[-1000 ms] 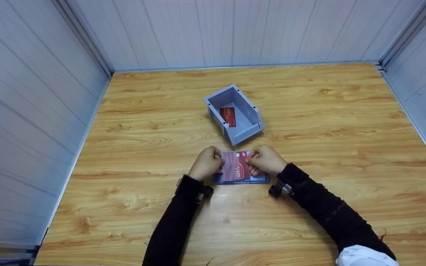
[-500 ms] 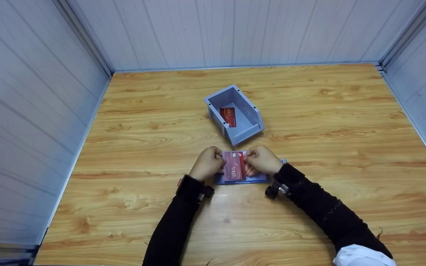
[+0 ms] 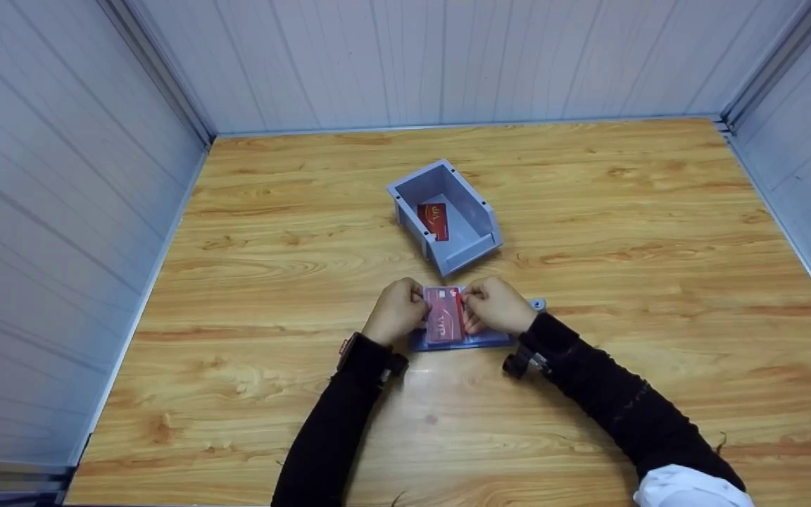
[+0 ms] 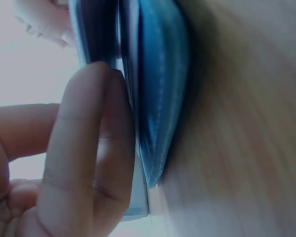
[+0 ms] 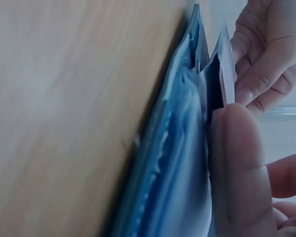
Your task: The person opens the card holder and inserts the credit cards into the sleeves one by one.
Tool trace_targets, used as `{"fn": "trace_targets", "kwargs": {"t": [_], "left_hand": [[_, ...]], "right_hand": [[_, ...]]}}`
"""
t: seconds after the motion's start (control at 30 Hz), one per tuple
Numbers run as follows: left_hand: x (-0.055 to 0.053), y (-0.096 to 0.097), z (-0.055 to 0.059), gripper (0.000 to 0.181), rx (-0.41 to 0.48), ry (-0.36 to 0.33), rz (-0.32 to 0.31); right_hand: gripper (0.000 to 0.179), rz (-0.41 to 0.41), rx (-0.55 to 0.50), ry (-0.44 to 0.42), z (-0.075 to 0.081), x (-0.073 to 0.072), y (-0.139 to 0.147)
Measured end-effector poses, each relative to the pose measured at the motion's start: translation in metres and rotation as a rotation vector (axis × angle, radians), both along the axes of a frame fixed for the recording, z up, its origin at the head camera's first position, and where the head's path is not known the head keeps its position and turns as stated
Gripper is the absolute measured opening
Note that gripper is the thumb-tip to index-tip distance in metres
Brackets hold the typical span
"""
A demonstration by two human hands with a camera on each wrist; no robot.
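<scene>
Currently, left hand [image 3: 395, 315]: pinching the left edge of the clear sleeve [image 3: 434, 320], with the thumb and fingers bearing on that side.
Right hand [image 3: 498, 307]: pinching the right edge of the red card [image 3: 459, 317].
Card position: lying mostly under the clear film, with only a narrow, brighter red strip showing uncovered beside the right fingertips.
Blue card holder [image 3: 486, 341]: resting open on the wooden table [image 3: 236, 394], beneath the hands.
Step in hand: apparently seating the card fully in its pocket; by the look of that strip, most of the insertion is already done.
Pushing: working best straight leftward, square to the mouth, since loading one corner could be catching or creasing the film.
Sleeve grip: needing to be firm enough to anchor the pocket, yet light enough that the film isn't being squeezed flat against the incoming edge.
Gap between layers: showing dark in the right wrist view; whether it is the mouth itself, I'm not able to tell.
Last bit: probably calling for a fingertip pressing on the card's edge, as a pinch will be getting in the way there.
Grey bin [image 3: 472, 258]: standing just beyond the holder, a second red card [image 3: 434, 220] lying inside.
</scene>
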State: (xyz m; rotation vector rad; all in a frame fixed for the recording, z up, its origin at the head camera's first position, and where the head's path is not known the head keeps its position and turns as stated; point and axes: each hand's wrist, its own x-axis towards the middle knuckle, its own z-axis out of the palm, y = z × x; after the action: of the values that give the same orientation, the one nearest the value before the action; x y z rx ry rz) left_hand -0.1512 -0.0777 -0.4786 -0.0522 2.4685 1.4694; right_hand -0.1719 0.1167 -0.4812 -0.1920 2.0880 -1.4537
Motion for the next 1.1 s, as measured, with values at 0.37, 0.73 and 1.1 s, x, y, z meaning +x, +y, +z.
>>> {"fn": "trace_targets", "kwargs": {"t": [0.37,0.73,1.1], "left_hand": [[0.0,0.001,0.0,0.017,-0.12,0.066,-0.019],[0.008,0.005,0.003,0.037,-0.304,0.171,-0.053],[0.013,0.011,0.003,0.037,-0.431,0.228,-0.081]], "right_hand": [[0.029,0.069,0.061,0.079,0.002,0.003,0.002],[0.023,0.065,0.111,0.213,0.001,-0.004,0.027],[0.02,0.036,0.049,0.165,-0.007,-0.01,0.039]]}}
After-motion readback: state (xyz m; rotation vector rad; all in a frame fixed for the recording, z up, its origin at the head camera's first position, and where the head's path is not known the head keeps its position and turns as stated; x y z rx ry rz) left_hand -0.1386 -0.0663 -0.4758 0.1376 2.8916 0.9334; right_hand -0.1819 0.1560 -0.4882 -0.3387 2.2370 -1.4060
